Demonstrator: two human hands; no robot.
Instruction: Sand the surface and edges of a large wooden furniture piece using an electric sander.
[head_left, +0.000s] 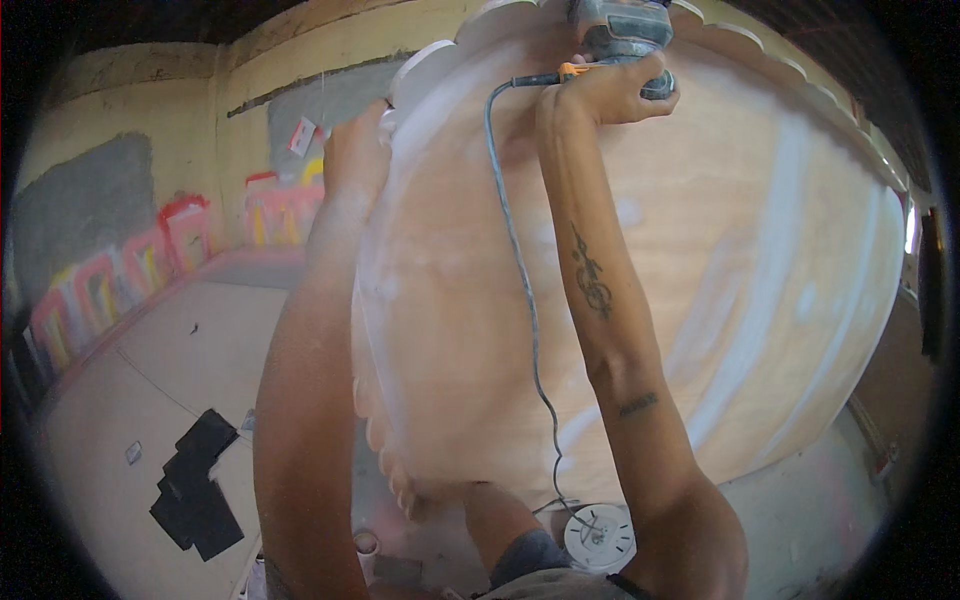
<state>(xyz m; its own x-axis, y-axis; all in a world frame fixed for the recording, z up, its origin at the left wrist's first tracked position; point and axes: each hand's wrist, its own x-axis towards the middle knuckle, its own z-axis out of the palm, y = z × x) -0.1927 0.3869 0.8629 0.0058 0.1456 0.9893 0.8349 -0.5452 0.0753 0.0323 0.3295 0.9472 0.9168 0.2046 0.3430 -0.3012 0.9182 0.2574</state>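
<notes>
From the head camera, my right hand [612, 88] was curled tight around a grey power sander [618, 28] at the top edge of the large scalloped, pale wooden panel [700, 260]; my left hand [355, 150] clasped its left edge.

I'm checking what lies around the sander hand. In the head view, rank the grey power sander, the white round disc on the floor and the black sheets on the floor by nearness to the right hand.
1. Grey power sander: gripped in the right hand, top.
2. White round disc: floor, bottom centre.
3. Black sheets: floor, lower left.
</notes>
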